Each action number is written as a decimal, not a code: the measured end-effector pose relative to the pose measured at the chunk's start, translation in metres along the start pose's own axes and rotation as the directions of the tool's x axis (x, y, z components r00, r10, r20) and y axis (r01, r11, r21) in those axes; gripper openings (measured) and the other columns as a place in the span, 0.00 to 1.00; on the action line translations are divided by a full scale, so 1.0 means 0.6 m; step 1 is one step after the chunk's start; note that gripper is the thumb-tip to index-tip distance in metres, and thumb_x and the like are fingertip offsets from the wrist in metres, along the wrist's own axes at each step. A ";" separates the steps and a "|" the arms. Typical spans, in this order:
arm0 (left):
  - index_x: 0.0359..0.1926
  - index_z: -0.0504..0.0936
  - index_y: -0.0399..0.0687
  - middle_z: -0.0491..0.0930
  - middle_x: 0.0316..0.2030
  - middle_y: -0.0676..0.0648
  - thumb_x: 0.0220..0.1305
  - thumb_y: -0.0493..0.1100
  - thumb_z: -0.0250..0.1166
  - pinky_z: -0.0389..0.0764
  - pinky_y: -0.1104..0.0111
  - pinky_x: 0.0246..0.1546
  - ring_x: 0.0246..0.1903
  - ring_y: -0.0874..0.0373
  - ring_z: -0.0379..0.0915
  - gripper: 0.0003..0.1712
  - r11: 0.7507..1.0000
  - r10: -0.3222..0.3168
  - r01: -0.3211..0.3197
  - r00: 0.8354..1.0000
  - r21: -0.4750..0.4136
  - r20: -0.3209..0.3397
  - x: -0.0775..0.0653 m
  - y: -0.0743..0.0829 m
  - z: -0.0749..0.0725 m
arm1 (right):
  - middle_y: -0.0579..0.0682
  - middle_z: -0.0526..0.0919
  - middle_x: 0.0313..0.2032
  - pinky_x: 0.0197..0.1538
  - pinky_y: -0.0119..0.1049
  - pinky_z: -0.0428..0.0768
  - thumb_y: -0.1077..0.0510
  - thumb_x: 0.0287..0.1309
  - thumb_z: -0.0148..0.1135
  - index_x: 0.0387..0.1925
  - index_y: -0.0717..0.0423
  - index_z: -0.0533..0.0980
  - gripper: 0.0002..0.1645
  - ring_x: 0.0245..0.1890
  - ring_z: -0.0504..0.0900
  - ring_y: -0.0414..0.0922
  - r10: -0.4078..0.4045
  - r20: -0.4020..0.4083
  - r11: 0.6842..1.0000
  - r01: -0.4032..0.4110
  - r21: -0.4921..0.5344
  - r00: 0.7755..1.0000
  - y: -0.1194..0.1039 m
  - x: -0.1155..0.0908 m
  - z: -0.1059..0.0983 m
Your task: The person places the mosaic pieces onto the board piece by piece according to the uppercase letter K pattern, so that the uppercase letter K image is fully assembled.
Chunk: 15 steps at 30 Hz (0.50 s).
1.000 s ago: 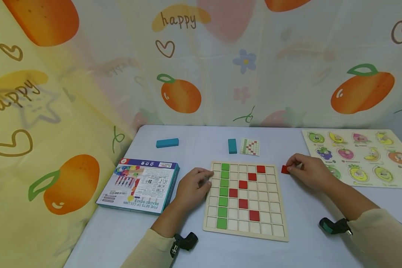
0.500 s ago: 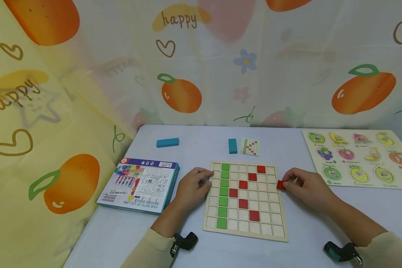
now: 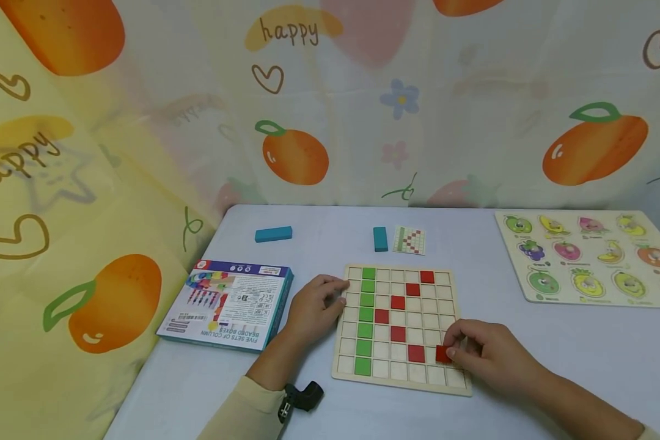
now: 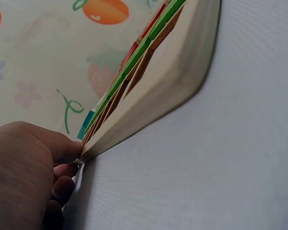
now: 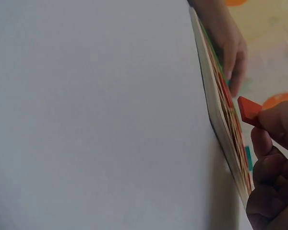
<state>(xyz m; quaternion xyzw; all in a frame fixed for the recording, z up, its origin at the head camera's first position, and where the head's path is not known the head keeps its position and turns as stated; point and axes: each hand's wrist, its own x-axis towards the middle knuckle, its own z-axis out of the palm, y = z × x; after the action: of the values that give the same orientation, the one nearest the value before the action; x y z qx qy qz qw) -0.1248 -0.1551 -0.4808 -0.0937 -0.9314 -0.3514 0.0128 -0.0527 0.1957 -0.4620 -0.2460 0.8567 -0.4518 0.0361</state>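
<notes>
A wooden grid board [image 3: 401,385] lies on the white table, with a column of green tiles [image 3: 365,330] and several red tiles [image 3: 415,353] set in a zigzag. My right hand [image 3: 492,357] pinches one red square tile [image 3: 442,354] between thumb and fingertips. In the head view this tile overlaps the lower right cells; in the right wrist view the same red tile [image 5: 250,111] shows above the board's surface. At the board's left edge, my left hand [image 3: 316,310] holds the rim with curled fingers. The left wrist view shows that hand [image 4: 29,167] at the board's edge [image 4: 149,112].
Left of the board lies a flat box [image 3: 225,305]. Behind it are a teal block [image 3: 273,234], another teal block [image 3: 380,239] and a small pattern card [image 3: 409,240]. A fruit picture board [image 3: 594,260] occupies the back right of the table.
From right of the board, my right hand has carried the red tile left and toward me, over the lower right cells. My left hand has stayed at the board's edge.
</notes>
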 end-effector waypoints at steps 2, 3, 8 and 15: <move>0.62 0.88 0.54 0.82 0.57 0.54 0.73 0.43 0.70 0.82 0.62 0.52 0.50 0.59 0.79 0.19 1.000 -0.001 0.001 1.000 0.000 -0.001 0.000 -0.001 0.000 | 0.32 0.73 0.22 0.24 0.29 0.71 0.66 0.64 0.73 0.39 0.39 0.81 0.16 0.20 0.70 0.32 -0.016 0.015 1.000 0.016 0.010 1.000 -0.004 -0.001 0.005; 0.62 0.88 0.54 0.82 0.57 0.54 0.73 0.43 0.70 0.82 0.62 0.52 0.50 0.59 0.79 0.19 1.000 -0.002 0.002 1.000 0.000 -0.002 0.000 -0.001 -0.001 | 0.32 0.72 0.22 0.24 0.29 0.71 0.65 0.64 0.73 0.39 0.39 0.81 0.16 0.20 0.70 0.32 -0.023 0.021 1.000 0.023 0.014 1.000 -0.005 -0.002 0.008; 0.62 0.88 0.54 0.82 0.57 0.54 0.73 0.43 0.70 0.82 0.62 0.51 0.50 0.59 0.79 0.19 1.000 -0.009 0.008 1.000 -0.007 -0.004 0.000 0.001 -0.002 | 0.31 0.72 0.23 0.25 0.28 0.72 0.65 0.64 0.73 0.39 0.37 0.81 0.16 0.23 0.71 0.32 -0.044 0.031 0.999 0.043 0.023 0.999 -0.009 -0.006 0.018; 0.63 0.88 0.54 0.82 0.57 0.54 0.74 0.44 0.69 0.82 0.62 0.51 0.50 0.60 0.78 0.19 1.000 0.000 0.000 1.000 -0.006 0.003 0.000 0.000 -0.002 | 0.30 0.73 0.25 0.26 0.28 0.72 0.63 0.65 0.73 0.39 0.36 0.81 0.15 0.24 0.71 0.31 -0.015 0.040 1.000 0.016 -0.018 0.999 -0.009 -0.020 0.029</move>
<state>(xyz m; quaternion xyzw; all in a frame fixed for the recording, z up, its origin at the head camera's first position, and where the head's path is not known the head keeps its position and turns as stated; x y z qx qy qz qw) -0.1250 -0.1558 -0.4798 -0.0944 -0.9304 -0.3541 0.0111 -0.0352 0.1857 -0.4699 -0.2618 0.8581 -0.4392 0.0472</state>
